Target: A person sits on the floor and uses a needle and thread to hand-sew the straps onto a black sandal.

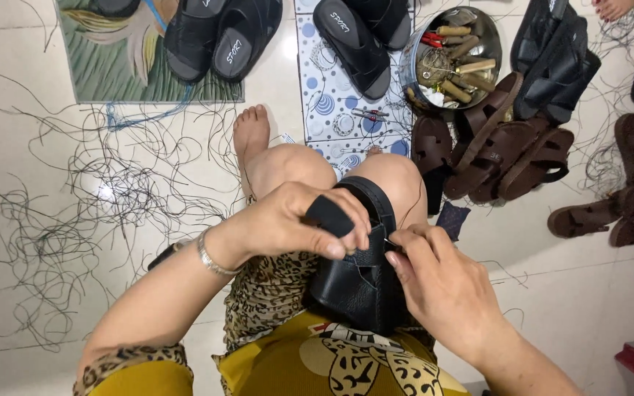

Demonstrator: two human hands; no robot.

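**Both hands closed on a black sandal held between the knees**

The black sandal (361, 282) stands on end between the person's knees, its long axis running from the lap away toward the feet, its upper face turned to the camera. It is the landmark for everything else here.

The left hand (295, 224) lies across the far upper part of the sandal from its left side. Its fingers (346, 242) are curled shut over the strap, and a dark cover sits on the thumb. The right hand (445, 290) comes in from the sandal's right side, a little nearer the body. Its fingertips are pinched tight together at the strap's right edge; something thin seems to be held there, perhaps a needle, but it is too small to tell. Both hands touch the sandal; the right one sits at the seam itself.

Open room lies mostly to the sandal's left, where bare white floor is strewn with loose dark threads (75, 213). To its right, near the knee, lies a heap of brown sandals (508, 158), with more brown ones further right. Beyond the sandal, past the knees, a round metal bowl of tools (453, 59) sits on a dotted mat (328, 103), and black slides (221, 37) lie well beyond that. The person's bare foot (251, 132) rests beyond the sandal's upper left.
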